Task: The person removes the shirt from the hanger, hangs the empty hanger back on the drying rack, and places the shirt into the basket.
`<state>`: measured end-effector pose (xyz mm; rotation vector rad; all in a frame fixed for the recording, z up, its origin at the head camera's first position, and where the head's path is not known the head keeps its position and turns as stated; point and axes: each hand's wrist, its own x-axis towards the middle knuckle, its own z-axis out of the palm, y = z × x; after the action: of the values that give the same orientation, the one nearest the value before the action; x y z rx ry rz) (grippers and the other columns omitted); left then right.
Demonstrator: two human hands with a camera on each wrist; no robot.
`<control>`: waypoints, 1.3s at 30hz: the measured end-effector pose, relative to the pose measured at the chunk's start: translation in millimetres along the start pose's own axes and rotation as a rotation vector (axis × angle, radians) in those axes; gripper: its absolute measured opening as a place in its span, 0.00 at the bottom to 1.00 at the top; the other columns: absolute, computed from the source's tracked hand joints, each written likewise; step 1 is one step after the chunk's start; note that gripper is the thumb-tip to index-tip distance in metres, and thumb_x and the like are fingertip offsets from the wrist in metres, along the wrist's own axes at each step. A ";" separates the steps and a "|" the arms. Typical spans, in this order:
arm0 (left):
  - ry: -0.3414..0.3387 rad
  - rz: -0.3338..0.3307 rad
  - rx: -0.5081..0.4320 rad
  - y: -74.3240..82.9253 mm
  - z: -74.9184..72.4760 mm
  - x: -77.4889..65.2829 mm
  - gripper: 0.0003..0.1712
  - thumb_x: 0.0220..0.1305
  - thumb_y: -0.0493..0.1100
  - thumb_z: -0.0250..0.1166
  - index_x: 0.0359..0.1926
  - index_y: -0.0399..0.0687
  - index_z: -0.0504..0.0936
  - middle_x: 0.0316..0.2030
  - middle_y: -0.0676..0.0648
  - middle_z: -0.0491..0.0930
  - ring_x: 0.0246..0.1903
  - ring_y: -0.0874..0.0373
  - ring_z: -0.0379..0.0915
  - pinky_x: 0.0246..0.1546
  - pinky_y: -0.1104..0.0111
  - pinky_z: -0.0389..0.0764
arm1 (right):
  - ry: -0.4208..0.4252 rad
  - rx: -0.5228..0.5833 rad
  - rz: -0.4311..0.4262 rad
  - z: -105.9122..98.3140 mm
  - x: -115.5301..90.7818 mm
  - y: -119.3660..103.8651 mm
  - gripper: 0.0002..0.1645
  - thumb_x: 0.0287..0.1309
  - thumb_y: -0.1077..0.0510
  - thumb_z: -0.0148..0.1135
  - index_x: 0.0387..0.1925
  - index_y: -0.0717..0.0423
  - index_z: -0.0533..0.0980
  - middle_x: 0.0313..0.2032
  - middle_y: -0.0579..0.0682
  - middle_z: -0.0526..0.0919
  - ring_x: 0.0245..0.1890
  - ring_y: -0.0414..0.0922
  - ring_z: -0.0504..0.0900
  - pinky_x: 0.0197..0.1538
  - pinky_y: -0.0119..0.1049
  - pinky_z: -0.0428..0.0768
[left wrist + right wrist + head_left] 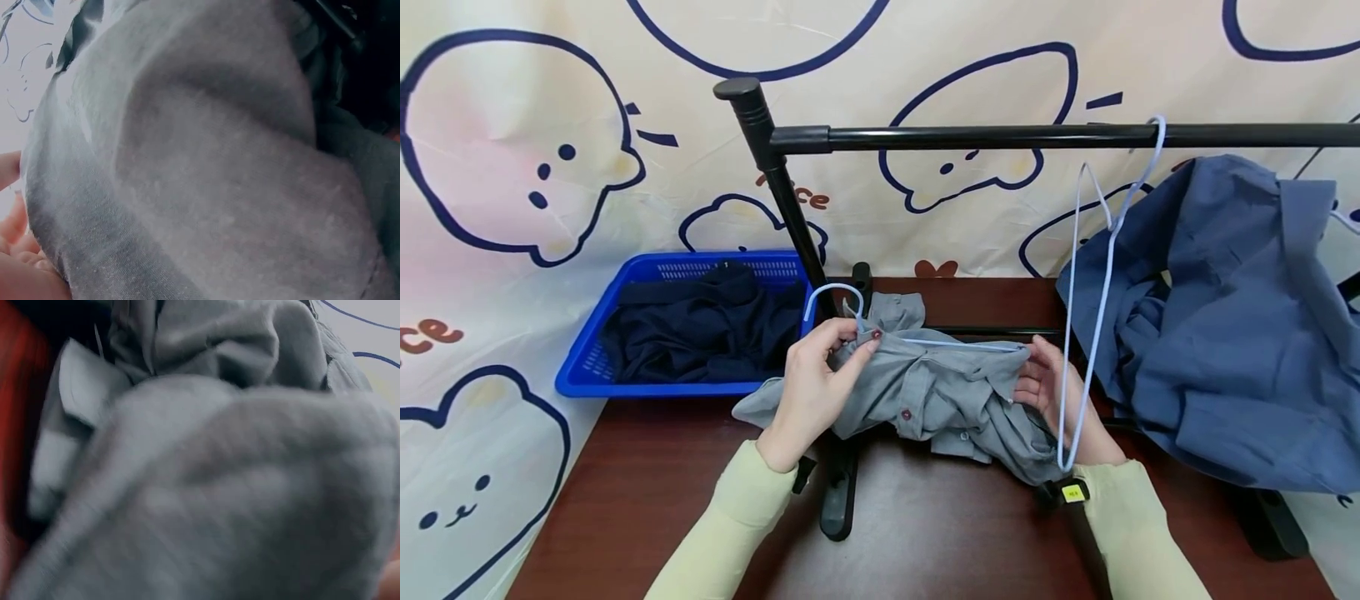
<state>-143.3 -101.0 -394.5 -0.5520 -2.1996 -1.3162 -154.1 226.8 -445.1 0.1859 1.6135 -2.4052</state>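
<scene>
Nearer than the gray shirt [917, 392], two pale yellow sleeves [722, 533] reach in over the brown table [647, 483]; a yellow label [1073, 493] on the right wrist's black strap bears marks too small to read. At the gray shirt's collar end, the left hand [811, 387] pinches cloth between thumb and fingers, the thumb beside a dark red button [876, 334]. At the gray shirt's other upper corner, the right hand [1052, 387] holds the edge with bent fingers. Both wrist views are mostly filled with blurred gray cloth.

The gray shirt itself is held up over the table, its long axis running left to right between the hands and dipping slightly at the right. A light blue hanger [835, 286] sits in it: the hook rises above the collar and curls over to the left, and the thin bar runs along the shirt's upper edge.

Left of the gray shirt and farther back stands a blue basket [658, 390] with dark navy clothing [700, 325] inside. Right of the shirt, a blue garment [1247, 333] hangs beside a bare hanger [1108, 250] on the black rack [985, 137], whose rail passes above and behind the shirt. Farthest, the cartoon backdrop [970, 25] shows red lettering, partly cut off, with "ce" readable.
</scene>
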 end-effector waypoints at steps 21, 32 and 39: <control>0.021 -0.029 0.081 -5.3 -0.3 0.4 0.11 0.66 0.43 0.72 0.46 0.44 0.84 0.39 0.49 0.84 0.37 0.58 0.77 0.38 0.62 0.77 | 0.032 0.109 -0.038 4.6 -6.4 5.3 0.09 0.79 0.60 0.49 0.44 0.55 0.76 0.34 0.48 0.82 0.30 0.39 0.80 0.39 0.31 0.82; 0.083 0.009 0.055 -4.9 1.9 1.7 0.10 0.65 0.40 0.72 0.44 0.41 0.83 0.36 0.47 0.83 0.34 0.56 0.76 0.37 0.64 0.75 | -0.335 0.511 -0.037 -2.6 -3.9 15.6 0.23 0.83 0.62 0.33 0.54 0.64 0.78 0.47 0.56 0.83 0.48 0.45 0.81 0.49 0.35 0.78; 0.097 0.012 0.005 -2.8 6.6 1.2 0.09 0.64 0.37 0.73 0.43 0.40 0.83 0.35 0.47 0.83 0.33 0.55 0.76 0.36 0.65 0.75 | -0.323 0.698 0.063 2.2 -2.0 24.3 0.23 0.83 0.62 0.31 0.46 0.66 0.75 0.41 0.58 0.82 0.41 0.47 0.81 0.46 0.38 0.79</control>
<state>-147.4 -96.3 -398.3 -0.4888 -2.1175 -1.3028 -145.6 216.3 -465.5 -0.0369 0.5886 -2.6716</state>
